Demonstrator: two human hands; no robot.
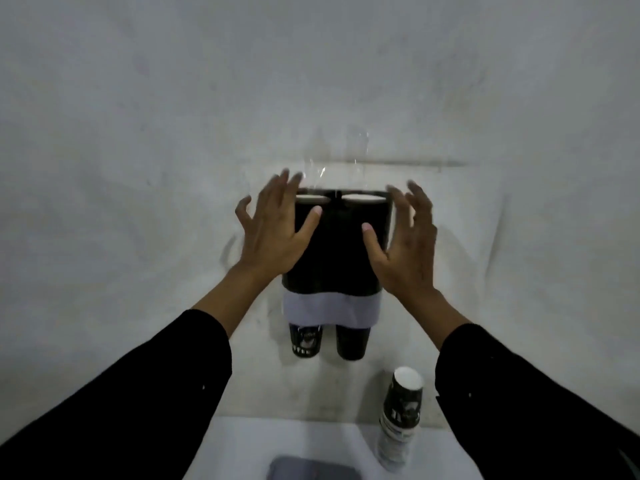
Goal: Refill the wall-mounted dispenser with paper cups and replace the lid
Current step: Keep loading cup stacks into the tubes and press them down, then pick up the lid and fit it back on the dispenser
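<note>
My left hand [273,233] & right hand [405,247]: grip spread wide, holding nothing, flanking black twin-tube wall dispenser [332,251], cups visible inside. Clear plastic lid [332,161] above looks unseated, blurry; could drop w/o support.

Dispenser [332,258] on wall [138,133]; cup stack [401,414] on table [242,445] below right

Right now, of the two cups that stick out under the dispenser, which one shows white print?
The left cup, below the left hand, shows white print. The right cup beside it looks plain black.
</note>
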